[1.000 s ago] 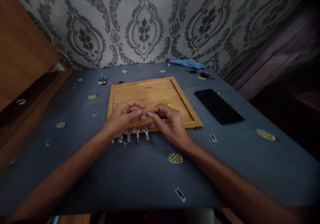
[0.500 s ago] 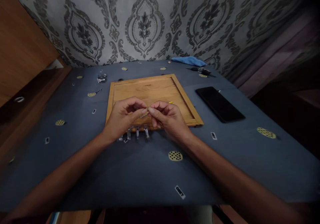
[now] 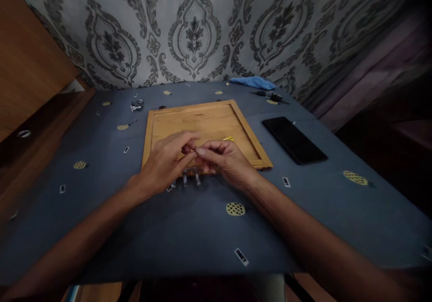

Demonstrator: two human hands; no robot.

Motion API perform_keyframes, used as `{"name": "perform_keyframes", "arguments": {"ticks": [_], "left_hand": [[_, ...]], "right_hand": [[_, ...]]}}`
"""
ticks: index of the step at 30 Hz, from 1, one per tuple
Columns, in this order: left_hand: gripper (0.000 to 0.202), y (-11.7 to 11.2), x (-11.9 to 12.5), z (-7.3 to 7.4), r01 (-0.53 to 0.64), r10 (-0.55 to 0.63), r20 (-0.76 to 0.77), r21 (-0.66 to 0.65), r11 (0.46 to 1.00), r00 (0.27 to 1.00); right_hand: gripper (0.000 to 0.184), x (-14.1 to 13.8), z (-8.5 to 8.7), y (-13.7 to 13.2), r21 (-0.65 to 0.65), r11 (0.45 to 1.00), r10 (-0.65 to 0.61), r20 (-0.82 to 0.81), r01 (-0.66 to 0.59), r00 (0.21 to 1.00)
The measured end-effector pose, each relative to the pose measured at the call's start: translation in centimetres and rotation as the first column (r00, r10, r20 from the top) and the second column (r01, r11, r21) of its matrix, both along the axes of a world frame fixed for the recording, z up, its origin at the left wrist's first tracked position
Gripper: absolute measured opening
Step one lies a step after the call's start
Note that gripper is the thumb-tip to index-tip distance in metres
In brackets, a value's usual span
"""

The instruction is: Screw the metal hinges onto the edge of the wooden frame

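My left hand and my right hand meet over the near edge of a wooden tray. Their fingertips pinch together on a small metal piece that I can barely see. Just below the hands, a row of small silver metal parts lies on the blue cloth against the tray's front rim. A small yellow item lies inside the tray behind my right hand.
A black phone lies right of the tray. A blue cloth and dark tools sit at the back by the patterned wall. More small metal bits lie at the back left. Wooden furniture stands on the left.
Both hands have sunk slightly toward the tray's front rim and closed in on each other. The left fingers now overlap the right fingertips, hiding the small piece.
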State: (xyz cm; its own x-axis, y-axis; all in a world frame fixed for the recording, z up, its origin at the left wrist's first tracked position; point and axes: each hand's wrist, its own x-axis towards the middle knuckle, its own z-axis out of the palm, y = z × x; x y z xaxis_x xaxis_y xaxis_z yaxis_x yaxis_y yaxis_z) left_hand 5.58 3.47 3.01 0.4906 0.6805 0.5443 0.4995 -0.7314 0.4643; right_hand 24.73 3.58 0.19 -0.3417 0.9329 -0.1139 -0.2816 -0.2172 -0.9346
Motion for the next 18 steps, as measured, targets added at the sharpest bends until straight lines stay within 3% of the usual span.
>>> {"name": "perform_keyframes", "arguments": {"ticks": [8,18], "left_hand": [[0.020,-0.20,-0.23,0.75,0.098,-0.053,-0.186,0.244,0.965,0.981],[0.014,-0.56,0.22,0.36,0.054,0.050,-0.239,0.408,0.911,0.970]], "right_hand": [[0.038,0.73,-0.02,0.52,-0.149,0.972,0.162,-0.131,-0.181,0.978],[0.036,0.63,-0.71,0.85,-0.113,0.985,0.112,-0.163,-0.131,0.980]]}}
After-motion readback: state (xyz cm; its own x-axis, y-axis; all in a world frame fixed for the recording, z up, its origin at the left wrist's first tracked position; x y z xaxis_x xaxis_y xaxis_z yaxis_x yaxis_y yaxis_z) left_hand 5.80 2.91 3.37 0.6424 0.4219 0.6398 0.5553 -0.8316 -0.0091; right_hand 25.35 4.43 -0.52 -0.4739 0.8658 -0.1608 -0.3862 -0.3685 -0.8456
